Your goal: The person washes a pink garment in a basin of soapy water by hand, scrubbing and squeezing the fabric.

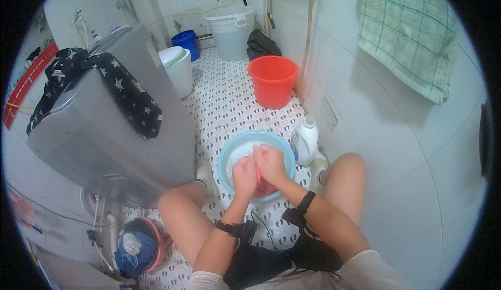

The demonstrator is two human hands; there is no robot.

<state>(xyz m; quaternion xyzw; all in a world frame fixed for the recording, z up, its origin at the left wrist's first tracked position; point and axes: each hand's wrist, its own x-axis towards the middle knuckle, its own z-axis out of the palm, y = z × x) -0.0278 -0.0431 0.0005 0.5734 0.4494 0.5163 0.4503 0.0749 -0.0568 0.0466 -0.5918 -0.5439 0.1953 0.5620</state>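
Observation:
Both my hands are closed on a wet red cloth (264, 188) over a light blue basin (223, 160) on the floor between my feet. My left hand (243, 177) grips it on the left side, and my right hand (271, 165) holds it close beside, the two fists nearly touching. Bits of red show between the fingers, and the lower part of the cloth hangs toward the basin's near side. Whitish, sudsy water (241, 151) lies in the basin. Just right of the basin stands a white detergent bottle (305, 141) with a handle.
A grey washing machine (135, 149) with a black star-patterned cloth (122, 84) draped over it stands left. Beyond the basin are a red bucket (273, 84), toilet (180, 73), blue bucket (186, 43) and large pale tub (229, 34). A clothes-filled bucket (156, 248) sits lower left; a green towel (404, 34) hangs right.

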